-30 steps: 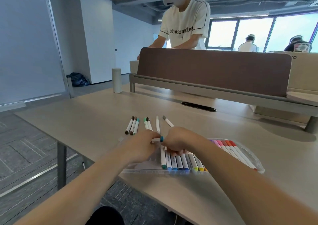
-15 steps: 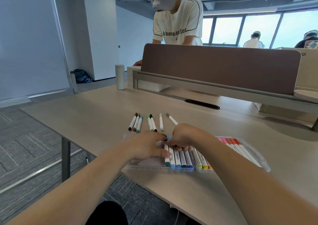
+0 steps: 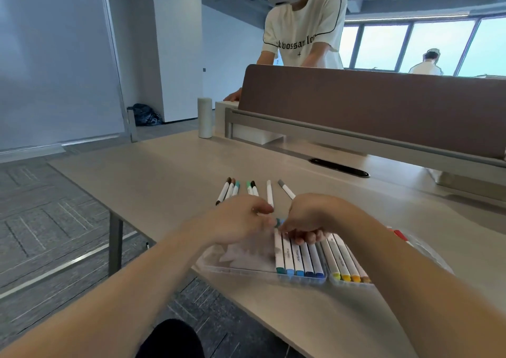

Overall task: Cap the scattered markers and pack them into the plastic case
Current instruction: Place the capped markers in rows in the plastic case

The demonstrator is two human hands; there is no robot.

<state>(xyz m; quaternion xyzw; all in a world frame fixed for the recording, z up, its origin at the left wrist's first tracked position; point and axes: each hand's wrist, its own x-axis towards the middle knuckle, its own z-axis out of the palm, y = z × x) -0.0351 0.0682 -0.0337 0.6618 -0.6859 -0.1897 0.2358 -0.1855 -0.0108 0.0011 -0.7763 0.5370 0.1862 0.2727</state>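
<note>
A clear plastic case (image 3: 232,266) lies at the table's near edge. In it sit a row of blue markers (image 3: 304,259), a yellow-to-brown group (image 3: 346,263), and red ones (image 3: 398,233) past my right arm. A teal marker (image 3: 279,251) lies leftmost in the blue row. My left hand (image 3: 238,219) and my right hand (image 3: 309,216) meet at its far end, fingertips pinched on its teal tip. My right fingers curl over the tops of the packed markers. Several capped loose markers (image 3: 231,190) lie on the table just beyond my hands.
A brown desk divider (image 3: 369,103) with a grey rail runs across the far side, and a person in a white T-shirt leans over behind it. A white cylinder (image 3: 204,118) stands at the far left corner. A black cable slot (image 3: 339,171) sits mid-table. The table's left edge drops to the carpet.
The teal marker, held up between both hands a second ago, now lies in the case to the left of the blue row. Both hands came down with it. The camera moved closer.
</note>
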